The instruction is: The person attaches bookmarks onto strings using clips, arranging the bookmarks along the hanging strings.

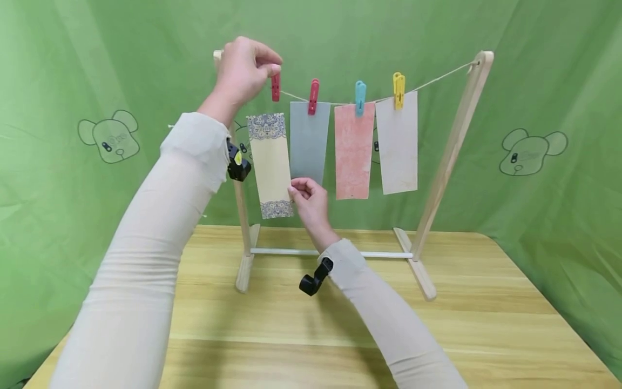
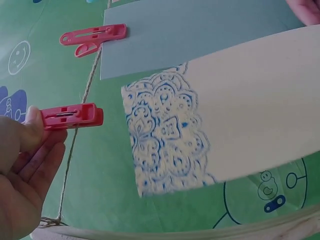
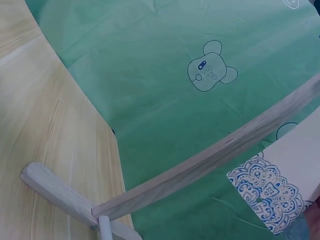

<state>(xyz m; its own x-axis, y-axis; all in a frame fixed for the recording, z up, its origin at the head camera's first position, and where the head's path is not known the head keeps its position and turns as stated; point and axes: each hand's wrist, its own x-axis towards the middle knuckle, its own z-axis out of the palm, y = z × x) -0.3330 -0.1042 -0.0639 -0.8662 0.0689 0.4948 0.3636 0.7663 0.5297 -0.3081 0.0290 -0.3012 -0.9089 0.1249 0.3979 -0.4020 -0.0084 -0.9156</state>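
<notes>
At the left end of the string (image 1: 439,79), my left hand (image 1: 240,70) pinches the upper end of a red clothespin (image 1: 276,89). In the left wrist view the lower end of this clothespin (image 2: 82,116) lies across the string. Below it, apart from the clothespin, is a cream paper card (image 1: 270,170) with blue patterned ends, slightly tilted. My right hand (image 1: 313,208) pinches the card's right edge near the bottom. Only a sliver of the right hand (image 3: 315,217) shows in the right wrist view.
A blue-grey card (image 1: 309,140) under another red clothespin (image 1: 313,97), a pink card (image 1: 353,156) under a blue one (image 1: 360,98), and a white card (image 1: 399,151) under a yellow one (image 1: 399,91) hang alongside. A wooden frame (image 1: 452,151) stands on the table (image 1: 466,335).
</notes>
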